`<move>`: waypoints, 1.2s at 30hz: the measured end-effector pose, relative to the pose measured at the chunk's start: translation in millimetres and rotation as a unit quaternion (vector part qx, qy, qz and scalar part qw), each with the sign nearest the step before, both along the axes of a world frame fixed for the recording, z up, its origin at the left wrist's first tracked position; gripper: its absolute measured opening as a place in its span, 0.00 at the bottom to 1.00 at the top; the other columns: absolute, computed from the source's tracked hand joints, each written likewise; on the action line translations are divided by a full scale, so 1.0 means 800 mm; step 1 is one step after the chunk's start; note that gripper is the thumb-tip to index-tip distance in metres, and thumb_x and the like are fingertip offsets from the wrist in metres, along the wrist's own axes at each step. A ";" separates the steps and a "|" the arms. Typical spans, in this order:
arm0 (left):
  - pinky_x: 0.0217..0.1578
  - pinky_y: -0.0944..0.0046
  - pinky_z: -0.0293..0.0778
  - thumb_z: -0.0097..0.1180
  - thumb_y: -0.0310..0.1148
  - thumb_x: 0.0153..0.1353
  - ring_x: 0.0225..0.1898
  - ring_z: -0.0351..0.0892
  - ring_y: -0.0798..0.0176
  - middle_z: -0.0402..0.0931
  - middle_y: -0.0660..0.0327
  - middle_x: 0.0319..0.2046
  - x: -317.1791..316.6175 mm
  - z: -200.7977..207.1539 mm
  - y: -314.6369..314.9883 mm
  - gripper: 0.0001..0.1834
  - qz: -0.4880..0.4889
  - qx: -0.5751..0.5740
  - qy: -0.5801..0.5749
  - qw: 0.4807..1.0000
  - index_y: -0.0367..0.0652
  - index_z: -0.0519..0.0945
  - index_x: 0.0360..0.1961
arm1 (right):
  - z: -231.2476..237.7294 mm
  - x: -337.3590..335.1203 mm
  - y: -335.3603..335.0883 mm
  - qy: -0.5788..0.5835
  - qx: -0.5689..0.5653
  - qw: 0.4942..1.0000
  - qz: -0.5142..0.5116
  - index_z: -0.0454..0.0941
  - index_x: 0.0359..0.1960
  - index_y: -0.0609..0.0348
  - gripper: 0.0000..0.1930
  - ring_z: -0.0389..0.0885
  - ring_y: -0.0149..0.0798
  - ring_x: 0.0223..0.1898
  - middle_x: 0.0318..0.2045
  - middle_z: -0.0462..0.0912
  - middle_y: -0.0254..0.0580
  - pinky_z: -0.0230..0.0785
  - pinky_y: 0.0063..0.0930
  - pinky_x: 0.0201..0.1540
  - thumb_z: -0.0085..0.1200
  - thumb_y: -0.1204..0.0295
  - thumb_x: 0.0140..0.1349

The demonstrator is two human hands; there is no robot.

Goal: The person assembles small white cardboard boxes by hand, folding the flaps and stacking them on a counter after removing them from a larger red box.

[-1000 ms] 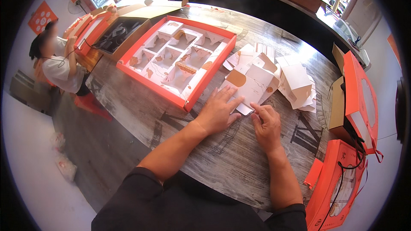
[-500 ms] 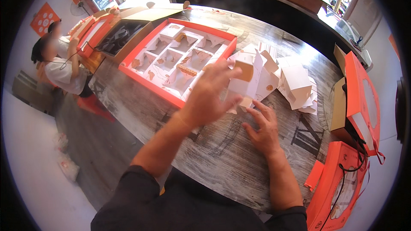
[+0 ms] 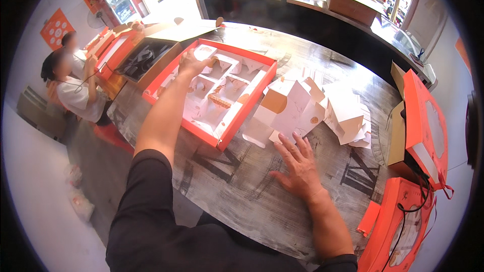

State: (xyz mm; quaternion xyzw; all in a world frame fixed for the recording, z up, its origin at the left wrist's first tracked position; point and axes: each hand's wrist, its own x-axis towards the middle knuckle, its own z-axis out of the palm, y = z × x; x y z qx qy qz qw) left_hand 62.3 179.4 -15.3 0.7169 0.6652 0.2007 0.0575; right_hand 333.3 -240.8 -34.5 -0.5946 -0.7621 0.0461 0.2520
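My left hand [image 3: 192, 64] reaches into the far left part of a shallow red box [image 3: 248, 112]. Its fingers curl down over a white cardboard insert [image 3: 227, 81] with printed patterns, which divides the box into several compartments; the fingertips are partly hidden. My right hand [image 3: 297, 167] rests on the table with its fingers spread and holds nothing. Just beyond its fingertips lies a partly folded white carton piece [image 3: 292, 99] with a tan flap. More folded white card pieces [image 3: 345, 113] are heaped to its right.
Red boxes with clear windows [image 3: 428, 121] stand at the right edge, with a black cable over the lower one. An open brown carton [image 3: 146, 60] with dark contents sits at the left. Two people [image 3: 75, 90] work beyond it. A counter [image 3: 302, 7] runs along the back.
My left hand has moved from the white carton piece leftward and away into the red box. My right hand has spread its fingers beside the carton. The view has shifted slightly.
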 end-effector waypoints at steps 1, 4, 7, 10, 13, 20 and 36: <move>0.68 0.53 0.65 0.70 0.63 0.47 0.70 0.65 0.47 0.68 0.45 0.66 -0.002 -0.003 0.005 0.56 0.005 0.000 -0.001 1.000 0.38 0.66 0.70 | -0.001 -0.001 0.001 0.002 0.004 1.000 0.004 0.71 0.66 0.48 0.38 0.57 0.54 0.74 0.71 0.67 0.36 0.48 0.58 0.75 0.70 0.57 0.52; 0.67 0.53 0.65 0.71 0.64 0.45 0.69 0.66 0.47 0.69 0.45 0.66 -0.005 -0.012 0.020 0.58 0.021 -0.013 0.000 1.000 0.38 0.65 0.70 | -0.001 -0.002 0.003 0.016 0.022 1.000 0.015 0.72 0.65 0.48 0.37 0.58 0.53 0.74 0.69 0.69 0.36 0.49 0.58 0.74 0.70 0.57 0.52; 0.67 0.53 0.67 0.72 0.64 0.42 0.68 0.68 0.46 0.71 0.45 0.65 0.000 -0.010 0.025 0.59 0.034 -0.039 0.011 0.999 0.38 0.65 0.70 | -0.003 0.002 0.004 0.044 0.050 0.998 0.017 0.74 0.63 0.49 0.35 0.61 0.53 0.73 0.66 0.73 0.36 0.50 0.59 0.74 0.71 0.57 0.52; 0.65 0.54 0.69 0.73 0.62 0.41 0.65 0.72 0.45 0.72 0.45 0.64 0.004 -0.007 0.026 0.58 0.020 -0.021 0.007 1.000 0.38 0.66 0.69 | -0.007 0.005 0.006 0.063 0.072 0.995 0.012 0.76 0.61 0.50 0.33 0.63 0.54 0.71 0.64 0.76 0.37 0.51 0.59 0.73 0.71 0.58 0.52; 0.63 0.55 0.71 0.75 0.58 0.41 0.62 0.75 0.45 0.73 0.44 0.61 0.000 0.000 0.018 0.56 0.002 0.025 -0.048 0.999 0.37 0.67 0.68 | -0.005 0.003 0.007 0.071 0.076 0.994 0.017 0.77 0.59 0.53 0.32 0.64 0.56 0.70 0.63 0.77 0.42 0.52 0.58 0.72 0.70 0.58 0.53; 0.60 0.48 0.73 0.69 0.52 0.47 0.61 0.74 0.40 0.67 0.39 0.61 -0.019 -0.013 0.035 0.52 0.025 0.101 -0.125 0.987 0.39 0.61 0.70 | -0.004 -0.004 0.009 0.085 0.087 0.992 0.024 0.77 0.58 0.53 0.31 0.68 0.57 0.67 0.62 0.77 0.43 0.54 0.58 0.71 0.70 0.57 0.54; 0.65 0.57 0.69 0.74 0.51 0.39 0.66 0.68 0.44 0.66 0.37 0.64 -0.023 -0.026 0.022 0.59 0.020 0.038 -0.187 0.981 0.28 0.60 0.68 | -0.002 -0.006 0.007 0.102 0.075 0.992 0.028 0.78 0.58 0.57 0.29 0.71 0.57 0.65 0.60 0.77 0.48 0.56 0.56 0.70 0.68 0.57 0.56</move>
